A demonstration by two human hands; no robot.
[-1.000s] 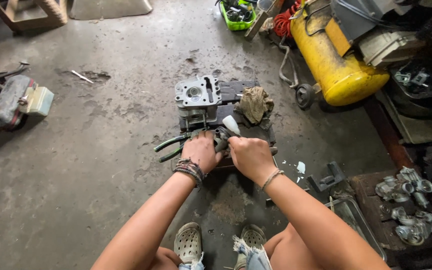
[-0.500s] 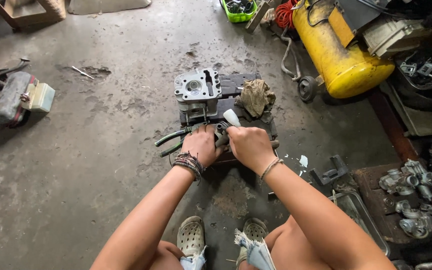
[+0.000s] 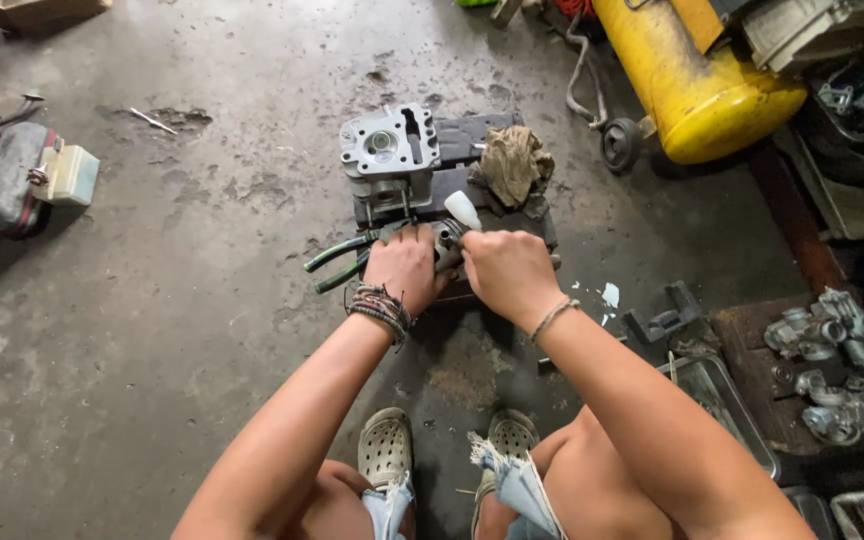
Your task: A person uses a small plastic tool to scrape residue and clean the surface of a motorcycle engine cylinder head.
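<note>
1. A small grey metal part on the dark block is gripped by the left hand.
2. A white-handled tool is clenched in the right hand, worked against it.
3. Steady bracing is judged necessary next.

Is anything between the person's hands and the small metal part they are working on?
Nothing visible. The left hand and right hand both rest directly on the small metal part; the pliers lie to the left, beside the left hand.
</note>
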